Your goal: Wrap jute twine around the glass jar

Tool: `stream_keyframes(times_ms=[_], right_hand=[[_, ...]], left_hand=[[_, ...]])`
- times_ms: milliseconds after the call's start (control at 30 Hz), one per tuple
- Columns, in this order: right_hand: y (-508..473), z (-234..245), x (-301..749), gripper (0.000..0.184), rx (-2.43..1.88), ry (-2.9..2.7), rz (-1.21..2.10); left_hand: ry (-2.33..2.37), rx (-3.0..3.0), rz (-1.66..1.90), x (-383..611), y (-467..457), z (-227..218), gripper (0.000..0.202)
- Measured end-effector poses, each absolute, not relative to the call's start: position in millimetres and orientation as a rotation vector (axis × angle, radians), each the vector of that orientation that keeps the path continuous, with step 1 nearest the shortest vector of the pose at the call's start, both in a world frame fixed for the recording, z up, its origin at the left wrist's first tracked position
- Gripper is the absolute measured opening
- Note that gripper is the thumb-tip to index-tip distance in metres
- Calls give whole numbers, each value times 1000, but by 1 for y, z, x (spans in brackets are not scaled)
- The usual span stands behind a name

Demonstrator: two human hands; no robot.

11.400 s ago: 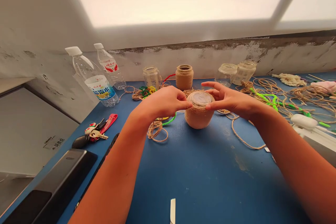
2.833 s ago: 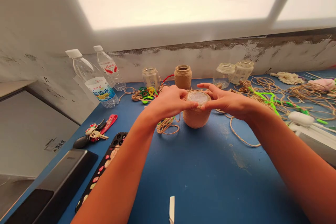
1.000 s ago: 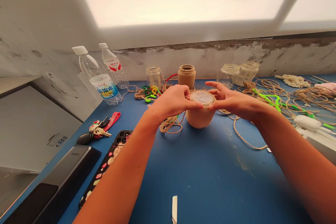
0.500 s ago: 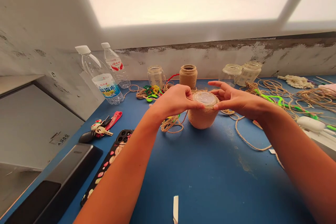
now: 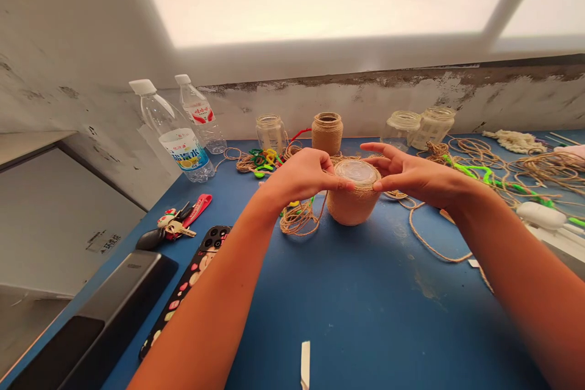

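A jar wrapped in twine (image 5: 351, 207) stands on the blue table in front of me, its clear round end (image 5: 355, 172) facing up. My left hand (image 5: 308, 173) grips its upper left edge, with the thumb pressed on the near side and the fingers curled behind. From the right, my right hand (image 5: 402, 173) holds the same edge. Its thumb lies on the twine near the left thumb, and its index finger is raised off the jar. The other right fingertips are partly hidden behind the jar. A bundle of twine (image 5: 299, 219) lies left of the jar.
Behind stand a wrapped jar (image 5: 327, 134) and several glass jars (image 5: 270, 133). Bottles (image 5: 183, 149), keys (image 5: 176, 225), a phone (image 5: 183, 292) and a black device (image 5: 132, 283) are on the left. Tangled twine (image 5: 548, 167) spreads at right. A paper strip (image 5: 305, 364) lies in front.
Almost nothing differs. Both hands keep their hold on the jar, and the right thumb and fingers have shifted very slightly.
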State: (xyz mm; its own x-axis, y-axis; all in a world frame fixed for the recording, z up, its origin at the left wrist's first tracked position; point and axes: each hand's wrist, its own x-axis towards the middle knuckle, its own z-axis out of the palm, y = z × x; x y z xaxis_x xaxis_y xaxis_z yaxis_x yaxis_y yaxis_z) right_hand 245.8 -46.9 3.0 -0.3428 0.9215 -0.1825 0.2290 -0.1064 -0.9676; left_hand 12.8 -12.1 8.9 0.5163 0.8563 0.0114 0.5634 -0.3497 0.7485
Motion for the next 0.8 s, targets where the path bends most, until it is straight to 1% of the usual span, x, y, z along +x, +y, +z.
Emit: stream_keyframes(times_ms=[333,633,800], right_hand=[[-49,5,249,88,-1294,-1607,1513],[-52,4,223,79,-1445,-1657,1251],[-52,5,222,75,-1436,-1646,1259]], left_hand=[[1122,1973,511,11,-13,9,47],[1190,2044,430,11,-11,14,42],[1254,2109,329,8,-14,23,42]])
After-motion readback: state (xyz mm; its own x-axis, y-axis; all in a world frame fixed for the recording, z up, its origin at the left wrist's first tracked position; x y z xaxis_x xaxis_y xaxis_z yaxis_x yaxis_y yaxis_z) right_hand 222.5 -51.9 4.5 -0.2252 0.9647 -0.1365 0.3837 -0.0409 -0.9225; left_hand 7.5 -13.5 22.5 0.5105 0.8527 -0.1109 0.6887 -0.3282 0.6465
